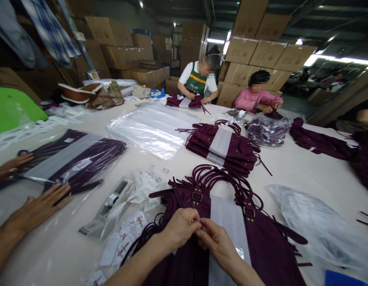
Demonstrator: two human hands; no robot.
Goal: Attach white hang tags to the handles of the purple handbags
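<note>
Just above the top of a stack of dark purple handbags (270, 238), my left hand (184, 226) and my right hand (216, 242) meet with fingertips pinched together. Whatever lies between the fingers is too small to make out. The bags have looped handles, brass-coloured buckles and a wide pale wrapping band (227, 214) down the middle. To the left of my hands lie white hang tags (124, 242), some with a printed cross pattern, and a heap of small white labels (146, 182). Beside them rests a clear plastic bag (108, 208) with a dark-and-white item inside.
At left, a co-worker's hands (37, 210) press on a purple bag in clear plastic (85, 159). More purple bags (222, 147) and clear plastic sleeves (157, 127) lie across the table. Two co-workers handle purple bags on the far side, before stacked cartons (240, 49). Plastic film (317, 226) lies right.
</note>
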